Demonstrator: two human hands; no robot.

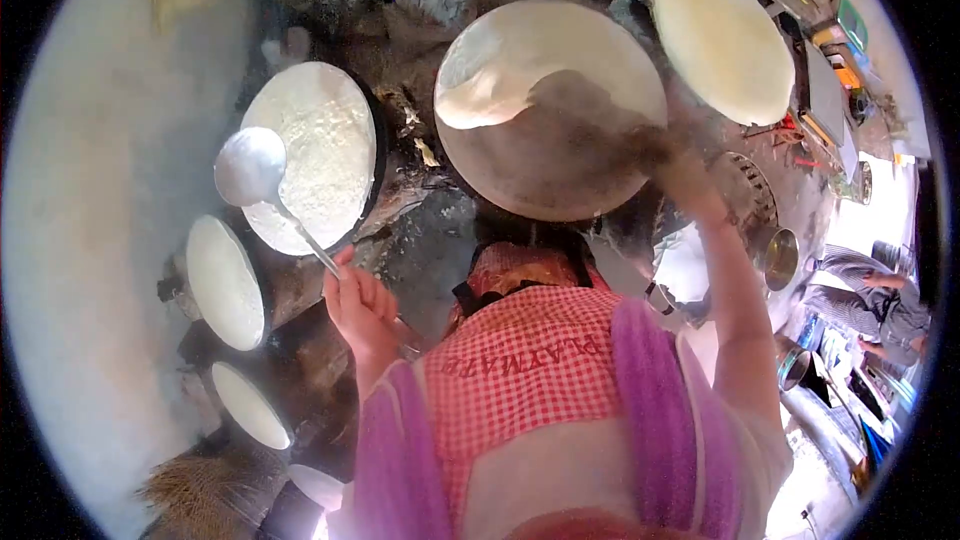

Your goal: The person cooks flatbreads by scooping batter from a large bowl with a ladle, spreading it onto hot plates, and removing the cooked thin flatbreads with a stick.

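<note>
My left hand [360, 305] is closed around the long metal handle of a ladle [250, 166]. Its round bowl overlaps the left edge of a round pan [325, 140] covered with a white, bubbly layer. My right arm reaches forward, and my right hand [680, 165] is at the right rim of a large round griddle [560, 180]. Motion smears that hand's fingers, so what they hold, if anything, is unclear. A pale, thin sheet [490, 95] with a folded, wavy edge lies over the griddle's far part. Bare brown surface shows nearer to me.
A big pale round flatbread [722, 40] lies at the far right. Two more white-topped round pans [225, 283] [250, 405] stand at the left. Metal pots [780, 255] are right of my arm. Another person [870, 305] is at the far right; straw bristles [205, 495] are lower left.
</note>
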